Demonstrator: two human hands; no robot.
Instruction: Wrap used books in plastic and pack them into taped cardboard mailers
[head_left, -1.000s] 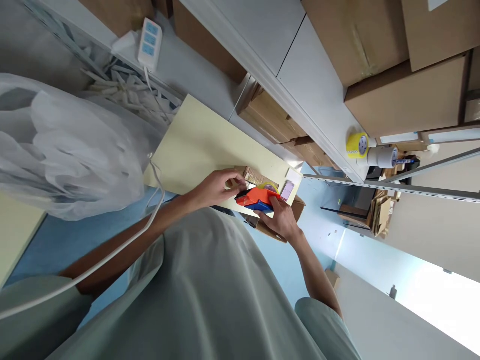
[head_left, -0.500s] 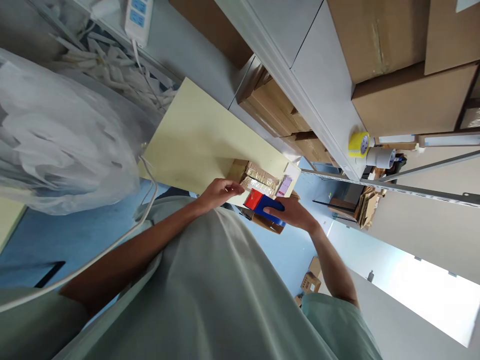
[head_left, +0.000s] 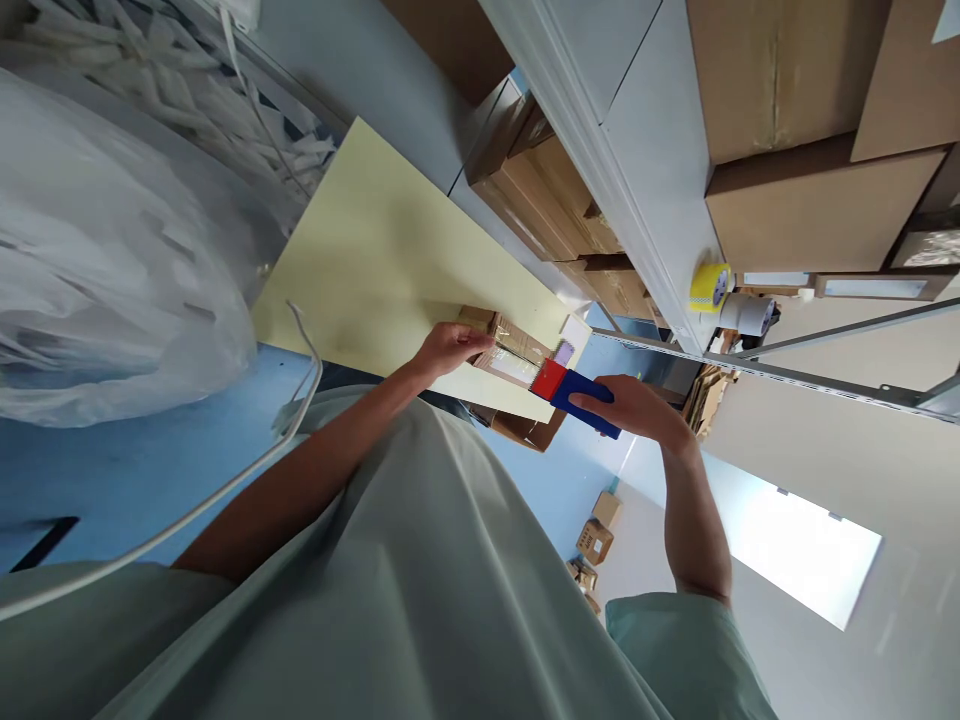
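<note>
A small cardboard box (head_left: 525, 340), with shiny clear tape on it and a pale label, lies at the near edge of the cream table (head_left: 367, 240). My left hand (head_left: 448, 348) is closed at the box's left end, its fingertips pinched together against the edge. Whatever is between those fingertips is too small to make out. Wrapped around a red and blue tape dispenser (head_left: 577, 392), my right hand (head_left: 637, 405) holds it at the box's right end, past the table edge. The dispenser's red head is close to the box.
A phone-like screen (head_left: 563, 352) is beyond the box. Large cartons (head_left: 802, 220) and a yellow tape roll (head_left: 709, 287) stand on the shelf. A bulky plastic bag (head_left: 112, 270) fills the left, near a white cable (head_left: 225, 515). An open carton (head_left: 536, 435) sits below the table.
My right hand has turned the tape dispenser and carried it rightward, away from my left hand. My left hand stays at the box's left end. The view has shifted.
</note>
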